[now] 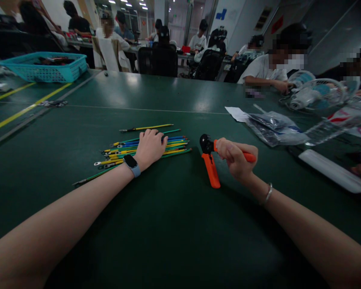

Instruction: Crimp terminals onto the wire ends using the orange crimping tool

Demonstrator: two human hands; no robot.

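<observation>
My left hand (151, 148) lies palm down over a pile of cut wires (120, 151), its fingers apart and the tips partly hidden. The wires are yellow, green and blue, several with metal ring lugs at their left ends. To the right, my right hand (237, 156) is closed around one orange handle of a crimping tool (211, 170). Its black head points left, and the other orange handle swings down toward the table, spread wide from the held one. No wire shows in the tool's head. One yellow wire (150, 127) lies apart behind the pile.
Green table (168, 224) spreads under everything. A turquoise basket (51, 74) with dark items stands far left, near yellow tape lines. On the right lie clear plastic bags (273, 126), a white paper (237, 114), a long white object (332, 169) and fans (315, 94). Several people sit beyond.
</observation>
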